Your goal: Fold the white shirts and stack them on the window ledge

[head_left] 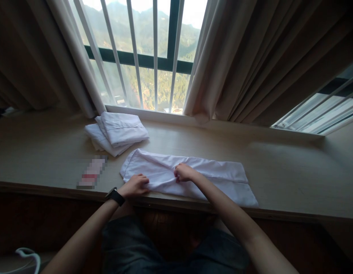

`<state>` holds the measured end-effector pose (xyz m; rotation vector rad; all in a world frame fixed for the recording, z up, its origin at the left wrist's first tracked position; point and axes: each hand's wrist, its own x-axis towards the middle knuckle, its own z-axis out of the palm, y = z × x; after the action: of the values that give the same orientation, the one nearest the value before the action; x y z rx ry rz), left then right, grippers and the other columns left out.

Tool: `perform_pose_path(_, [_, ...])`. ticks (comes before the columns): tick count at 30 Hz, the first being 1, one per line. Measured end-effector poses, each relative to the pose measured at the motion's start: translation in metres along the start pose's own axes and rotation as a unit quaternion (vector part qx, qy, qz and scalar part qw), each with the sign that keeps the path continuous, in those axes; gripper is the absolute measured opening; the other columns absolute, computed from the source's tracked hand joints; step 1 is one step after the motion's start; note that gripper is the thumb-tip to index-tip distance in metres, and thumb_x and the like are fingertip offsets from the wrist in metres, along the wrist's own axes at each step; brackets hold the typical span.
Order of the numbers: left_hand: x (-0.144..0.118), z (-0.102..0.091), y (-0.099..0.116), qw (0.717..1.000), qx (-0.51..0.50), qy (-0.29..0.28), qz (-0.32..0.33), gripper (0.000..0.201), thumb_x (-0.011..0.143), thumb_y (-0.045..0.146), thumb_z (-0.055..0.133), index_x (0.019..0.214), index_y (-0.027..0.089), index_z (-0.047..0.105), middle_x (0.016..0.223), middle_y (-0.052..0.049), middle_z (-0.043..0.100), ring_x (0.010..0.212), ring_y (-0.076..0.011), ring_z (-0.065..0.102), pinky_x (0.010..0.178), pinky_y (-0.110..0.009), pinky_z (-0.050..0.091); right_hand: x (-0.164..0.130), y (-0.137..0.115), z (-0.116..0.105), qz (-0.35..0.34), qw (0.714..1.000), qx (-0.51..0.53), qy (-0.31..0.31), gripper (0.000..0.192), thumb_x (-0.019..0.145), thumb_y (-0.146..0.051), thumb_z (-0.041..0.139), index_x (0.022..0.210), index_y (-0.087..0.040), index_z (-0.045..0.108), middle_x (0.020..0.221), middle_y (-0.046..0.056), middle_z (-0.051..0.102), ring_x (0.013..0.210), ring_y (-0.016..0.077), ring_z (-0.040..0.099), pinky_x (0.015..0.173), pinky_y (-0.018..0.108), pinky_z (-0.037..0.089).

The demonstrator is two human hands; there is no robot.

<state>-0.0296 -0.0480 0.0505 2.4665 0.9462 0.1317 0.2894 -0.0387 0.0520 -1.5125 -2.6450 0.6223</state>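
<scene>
A white garment [219,176], folded into a long strip, lies along the front edge of the wooden ledge; its exact kind is not clear. My left hand [135,185], with a dark watch on the wrist, is at the near left edge of the cloth, fingers bent over it. Near the middle, my right hand [183,172] is closed with its fingertips pinching the fabric. Creases run through the cloth between both hands. Behind its left end sits a stack of folded white garments [123,131], not touched by either hand.
The pale wooden ledge [293,171] runs under a barred window [145,57] with curtains [236,57] on both sides. A blurred-out pinkish flat object [92,172] lies left of my left hand. A white cable [29,255] shows at the lower left.
</scene>
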Motion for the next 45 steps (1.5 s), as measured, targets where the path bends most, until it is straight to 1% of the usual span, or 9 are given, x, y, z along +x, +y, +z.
perform_pose_path(3, [-0.004, -0.006, -0.008, 0.998, -0.06, -0.001, -0.028, 0.029, 0.086, 0.049, 0.061, 0.083, 0.02, 0.062, 0.087, -0.003, 0.064, 0.089, -0.0213, 0.057, 0.079, -0.028, 0.043, -0.016, -0.002, 0.0, -0.025, 0.994, 0.072, 0.082, 0.01, 0.077, -0.021, 0.076, 0.086, -0.021, 0.071, 0.097, 0.003, 0.07, 0.09, 0.018, 0.062, 0.078, 0.024, 0.043])
perform_pose_path(7, [0.003, -0.008, -0.024, 0.986, -0.141, 0.014, -0.093, 0.044, 0.09, 0.062, 0.047, 0.087, 0.019, 0.059, 0.084, -0.001, 0.062, 0.079, -0.018, 0.055, 0.071, -0.026, 0.043, -0.027, 0.006, 0.014, 0.058, 0.977, 0.14, 0.149, 0.008, 0.091, -0.029, 0.064, 0.094, -0.021, 0.065, 0.09, 0.0, 0.069, 0.081, 0.0158, 0.062, 0.073, 0.023, 0.042])
perform_pose_path(13, [0.02, 0.001, -0.032, 0.983, 0.029, 0.059, -0.169, 0.034, 0.095, 0.05, 0.041, 0.093, 0.022, 0.061, 0.076, -0.004, 0.066, 0.073, -0.0219, 0.061, 0.068, -0.03, 0.042, -0.02, 0.012, 0.047, 0.184, 0.955, 0.069, 0.223, 0.026, 0.093, -0.049, 0.063, 0.095, -0.023, 0.063, 0.091, 0.003, 0.07, 0.083, 0.0194, 0.063, 0.072, 0.026, 0.041])
perform_pose_path(21, [0.016, 0.003, 0.016, 0.941, 0.245, 0.082, -0.217, 0.025, 0.096, 0.031, 0.045, 0.1, 0.016, 0.065, 0.093, -0.016, 0.07, 0.09, -0.0334, 0.067, 0.079, -0.042, 0.044, -0.021, 0.005, 0.063, 0.203, 0.936, -0.014, 0.286, 0.043, 0.087, -0.061, 0.066, 0.103, -0.021, 0.064, 0.101, 0.01, 0.068, 0.098, 0.0251, 0.059, 0.086, 0.033, 0.043])
perform_pose_path(26, [0.061, 0.032, 0.059, 0.966, 0.173, 0.125, -0.144, 0.039, 0.1, 0.047, 0.039, 0.109, 0.019, 0.064, 0.1, -0.014, 0.068, 0.092, -0.0303, 0.064, 0.075, -0.038, 0.043, -0.015, -0.004, 0.06, 0.23, 0.935, -0.025, 0.268, 0.053, 0.084, -0.068, 0.065, 0.11, -0.022, 0.065, 0.108, 0.011, 0.067, 0.104, 0.0276, 0.058, 0.089, 0.036, 0.042])
perform_pose_path(29, [0.082, 0.05, 0.065, 0.965, 0.166, 0.15, -0.139, 0.042, 0.1, 0.052, 0.038, 0.099, 0.018, 0.064, 0.098, -0.014, 0.067, 0.092, -0.0291, 0.062, 0.078, -0.038, 0.04, -0.024, 0.002, 0.052, 0.218, 0.943, -0.038, 0.247, 0.056, 0.086, -0.068, 0.063, 0.117, -0.021, 0.063, 0.113, 0.012, 0.068, 0.107, 0.0275, 0.059, 0.092, 0.036, 0.041])
perform_pose_path(32, [0.086, 0.06, 0.057, 0.963, 0.168, 0.176, -0.117, 0.041, 0.101, 0.05, 0.037, 0.089, 0.02, 0.062, 0.093, -0.012, 0.066, 0.093, -0.0277, 0.06, 0.081, -0.038, 0.037, -0.059, 0.026, 0.043, 0.222, 0.946, -0.049, 0.232, 0.052, 0.089, -0.064, 0.061, 0.119, -0.021, 0.063, 0.11, 0.011, 0.07, 0.104, 0.0257, 0.062, 0.092, 0.034, 0.041])
perform_pose_path(40, [0.085, 0.065, 0.048, 0.955, 0.191, 0.201, -0.1, 0.041, 0.103, 0.046, 0.032, 0.086, 0.02, 0.059, 0.089, -0.009, 0.067, 0.09, -0.0269, 0.058, 0.08, -0.038, 0.032, -0.211, 0.115, 0.037, 0.303, 0.928, -0.075, 0.202, 0.034, 0.087, -0.053, 0.068, 0.097, -0.021, 0.069, 0.1, 0.007, 0.073, 0.097, 0.0234, 0.063, 0.089, 0.031, 0.041])
perform_pose_path(45, [0.086, 0.068, 0.049, 0.947, 0.209, 0.22, -0.103, 0.039, 0.103, 0.042, 0.033, 0.084, 0.02, 0.06, 0.089, -0.01, 0.067, 0.09, -0.0272, 0.058, 0.079, -0.037, 0.032, -0.259, 0.141, 0.04, 0.37, 0.9, -0.112, 0.204, 0.035, 0.089, -0.053, 0.065, 0.103, -0.021, 0.069, 0.111, 0.01, 0.07, 0.108, 0.0263, 0.06, 0.093, 0.035, 0.041])
